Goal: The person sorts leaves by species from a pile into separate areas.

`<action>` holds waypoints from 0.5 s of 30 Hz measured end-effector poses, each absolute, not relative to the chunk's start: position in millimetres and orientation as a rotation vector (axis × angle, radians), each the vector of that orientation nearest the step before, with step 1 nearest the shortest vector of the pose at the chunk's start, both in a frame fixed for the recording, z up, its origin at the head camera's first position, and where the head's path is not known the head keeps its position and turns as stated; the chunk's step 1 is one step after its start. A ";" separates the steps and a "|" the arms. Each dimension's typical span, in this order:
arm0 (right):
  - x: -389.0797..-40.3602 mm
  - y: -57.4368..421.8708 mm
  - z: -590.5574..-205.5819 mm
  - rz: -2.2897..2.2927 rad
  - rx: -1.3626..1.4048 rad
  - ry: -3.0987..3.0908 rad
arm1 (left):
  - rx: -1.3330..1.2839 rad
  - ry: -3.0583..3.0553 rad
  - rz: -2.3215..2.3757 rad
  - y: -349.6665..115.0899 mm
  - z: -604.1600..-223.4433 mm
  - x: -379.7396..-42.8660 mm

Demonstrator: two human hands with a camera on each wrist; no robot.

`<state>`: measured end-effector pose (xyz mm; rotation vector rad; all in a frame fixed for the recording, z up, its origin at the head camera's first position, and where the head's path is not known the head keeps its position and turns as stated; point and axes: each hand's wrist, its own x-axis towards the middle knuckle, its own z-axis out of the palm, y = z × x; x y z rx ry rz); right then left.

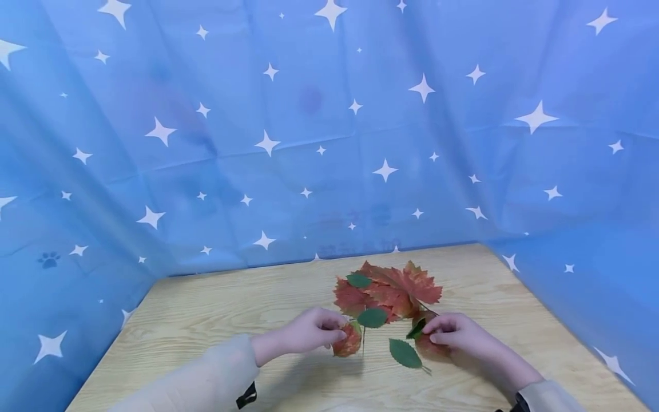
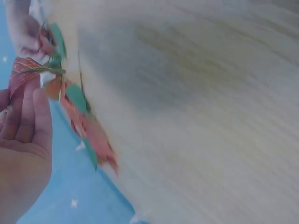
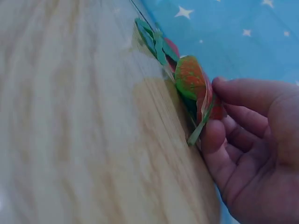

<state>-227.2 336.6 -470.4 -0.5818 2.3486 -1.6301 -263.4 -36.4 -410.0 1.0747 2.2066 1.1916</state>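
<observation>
My left hand (image 1: 314, 331) pinches a red leaf with a green-yellow edge (image 1: 348, 342), held over the table. In the left wrist view this leaf (image 2: 24, 72) shows its veins and stem above the palm. My right hand (image 1: 460, 336) grips another reddish leaf (image 1: 431, 347) by its edge, low over the tabletop. The right wrist view shows that leaf (image 3: 189, 77) mottled green and orange, between thumb and fingers. Just beyond both hands lies a pile of red maple-like leaves (image 1: 391, 289). A loose green leaf (image 1: 404, 353) rests between the hands.
Two more green leaves lie on or beside the red pile, one at the back (image 1: 358, 280) and one in front (image 1: 372, 317). The wood-grain table (image 1: 231, 309) ends at a blue curtain with white stars (image 1: 309, 143).
</observation>
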 end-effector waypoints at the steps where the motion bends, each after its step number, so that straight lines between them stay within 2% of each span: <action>1: -228.2 338.0 -471.5 -1.632 -0.573 2.350 | 1.040 2.213 1.211 -41.0 -406.5 -263.7; 5: -230.4 342.4 -474.1 -1.630 -0.538 2.351 | 0.951 2.226 1.276 -56.3 -393.3 -264.5; 15: -230.6 344.3 -475.6 -1.649 -0.546 2.279 | 0.957 2.345 1.357 -98.6 -369.7 -272.2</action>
